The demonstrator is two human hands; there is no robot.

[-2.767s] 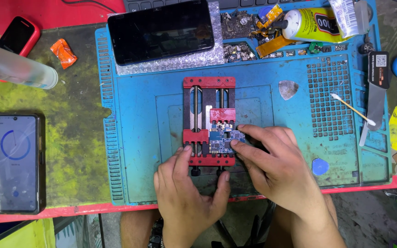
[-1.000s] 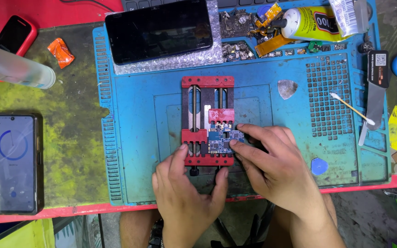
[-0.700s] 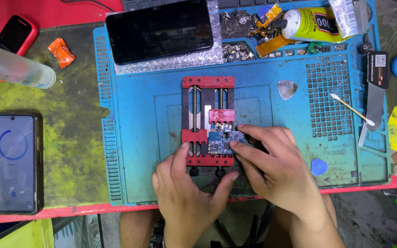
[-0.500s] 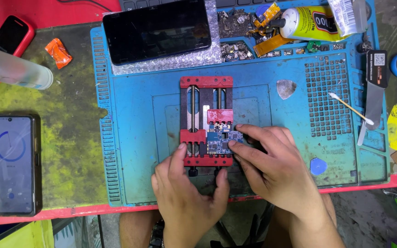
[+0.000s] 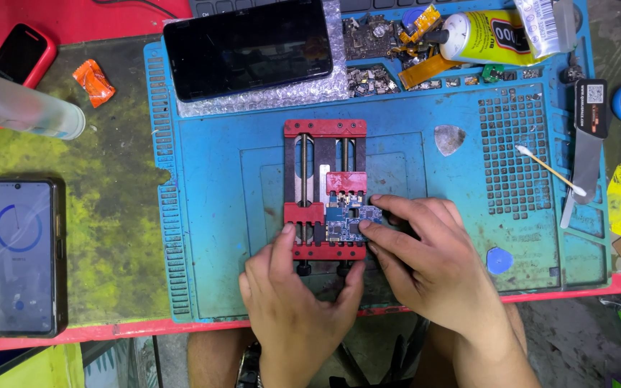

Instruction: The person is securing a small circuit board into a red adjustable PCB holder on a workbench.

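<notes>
Down near the front edge of the blue work mat (image 5: 210,215), both hands are gathered at a red board holder (image 5: 325,190) that sits in the middle of it. The left hand (image 5: 292,302) rests against the holder's near bar, its forefinger lying up the left side and its thumb pressed to the right end of that bar; its grip is loose, fingers spread rather than closed around anything. The right hand (image 5: 433,266) comes in from the right, two fingertips touching the right edge of a small blue circuit board (image 5: 346,221) clamped between the holder's red blocks; whether it pinches the board or only presses it I cannot tell.

Farther away, a dark phone (image 5: 249,44) lies face up on bubble wrap at the mat's far edge, with a yellow glue tube (image 5: 494,36) to its right. A cotton swab (image 5: 549,169) lies on the mat's right side, just beside a grey pry tool (image 5: 587,144). Off the mat to the left, a second phone (image 5: 19,255) with a lit screen lies on the stained green surface (image 5: 109,201).
</notes>
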